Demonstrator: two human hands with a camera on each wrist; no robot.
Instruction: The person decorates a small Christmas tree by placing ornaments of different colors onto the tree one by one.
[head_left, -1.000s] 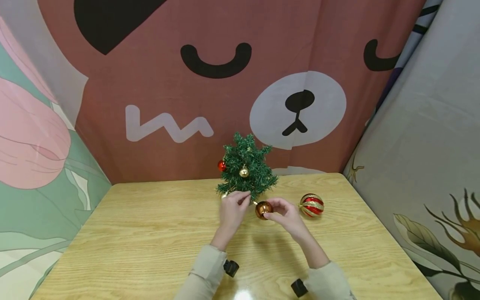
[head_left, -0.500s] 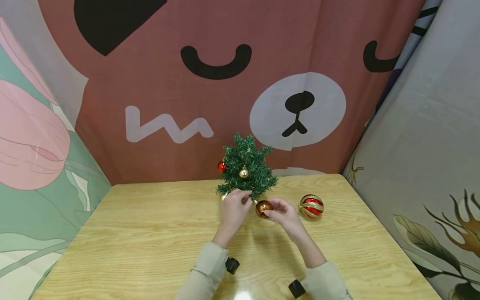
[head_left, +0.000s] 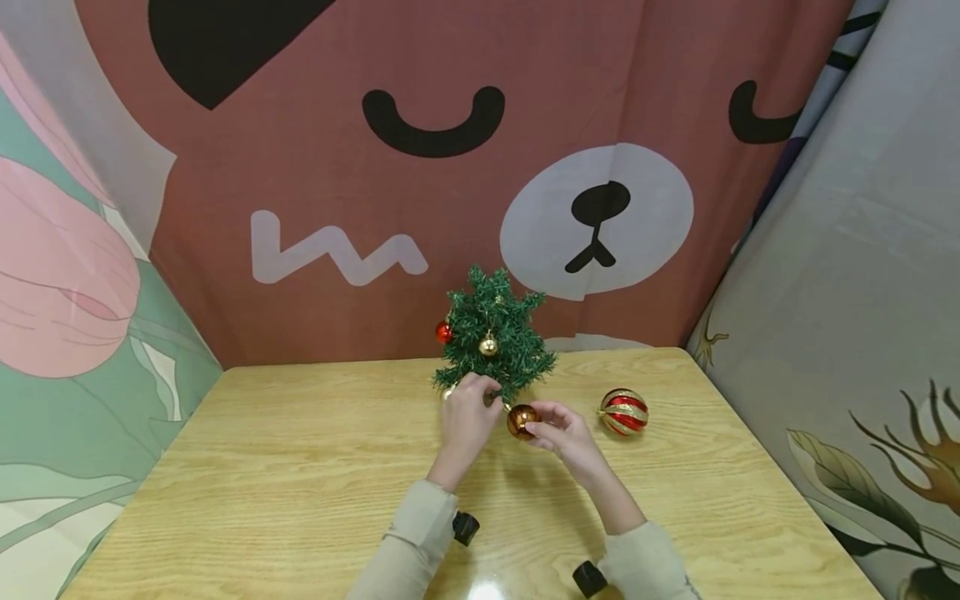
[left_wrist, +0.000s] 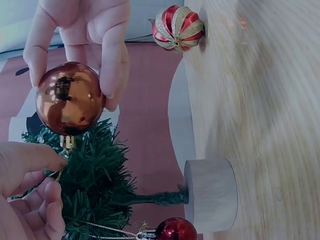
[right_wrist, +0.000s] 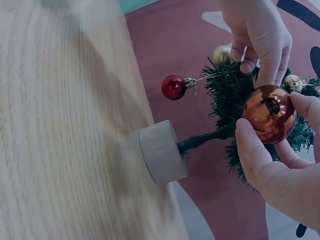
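My right hand [head_left: 570, 437] holds a shiny copper-brown Christmas ball [head_left: 522, 422] between thumb and fingers, just in front of a small green Christmas tree [head_left: 501, 329]. In the left wrist view, the gold cap [left_wrist: 66, 142] of the ball points toward the tree and my other hand. At the lower branches, my left hand [head_left: 465, 421] pinches the thin gold string of the ball, with its fingers curled; the fingertips partly hide the string. A red ball [right_wrist: 173, 87] and several gold balls hang from the tree, one gold ball [head_left: 488, 344] at its front.
A larger red and gold striped ball [head_left: 624, 412] lies on the wooden table [head_left: 300, 467], right of the tree. The tree stands upright on a pale round base [left_wrist: 211, 195]. Printed cloth [head_left: 315, 183] hangs behind the table and at both sides.
The copper-brown ball and my right hand have shifted slightly left, closer to my left hand. My left hand has risen a little at the branches, its fingers bending more.
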